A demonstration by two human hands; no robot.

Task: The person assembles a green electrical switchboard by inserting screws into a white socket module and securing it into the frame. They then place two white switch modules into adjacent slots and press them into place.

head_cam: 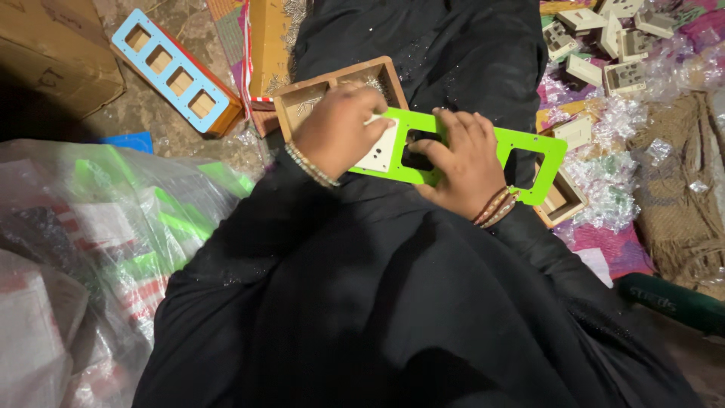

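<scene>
1. Hands first: our left hand [336, 128] is closed over a cream socket insert [381, 151], pressing it into the leftmost opening of a bright green plate [483, 140]. Our right hand [461, 162] grips the plate's middle, with fingers curled through the second opening.
2. The green plate lies across our lap at the centre of the frame, slanting down toward the right. It rests on a wooden box [340, 83] whose far end peeks out at middle right.
3. We judge the step goes best if the right hand holds the plate flat and steady against the box. The left thumb should push evenly on the insert's corners, so it seats square rather than cocked. Fingers should stay out of the opening being filled.
4. Counts: one green plate, with three openings showing, and a fourth may be hidden under our left hand.
5. One blue plate [170, 68] sits on its own wooden box at upper left, showing four square openings.
6. About nine loose cream inserts [604, 38] lie heaped at upper right, though wrapping hides some, so we cannot be sure.
7. Crumpled clear wrap [612, 174] is strewn at right, one cardboard box [53, 53] stands at far upper left, and plastic bags [91, 242] of more green pieces fill the lower left.
</scene>
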